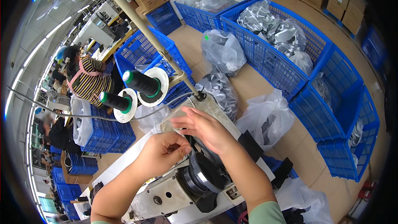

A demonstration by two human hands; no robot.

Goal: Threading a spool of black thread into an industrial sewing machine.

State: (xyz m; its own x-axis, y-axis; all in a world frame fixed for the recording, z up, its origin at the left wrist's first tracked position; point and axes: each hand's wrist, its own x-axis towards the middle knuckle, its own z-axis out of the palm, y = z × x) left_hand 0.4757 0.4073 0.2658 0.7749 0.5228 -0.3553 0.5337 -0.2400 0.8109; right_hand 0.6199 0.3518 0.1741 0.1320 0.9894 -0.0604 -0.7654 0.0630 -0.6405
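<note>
Both hands are raised above the head of a sewing machine [159,201], close to its black handwheel [203,175]. My left hand [159,154] is closed, thumb and fingertips pressed together beside the wheel; whatever it may pinch is too fine to see. Just to its right and a little farther off, my right hand [205,129] has its fingers stretched out, with nothing visible in them. Two cones of black thread, a larger one [143,85] and a smaller one [118,103], sit on white discs beyond my left hand.
A slanting metal pole [141,23] rises behind the cones, and a grey cable [83,116] crosses leftward. Blue crates [269,54] with bagged pieces line the right side. Plastic bags [267,118] lie on the floor. A person in a striped top [91,76] works at far left.
</note>
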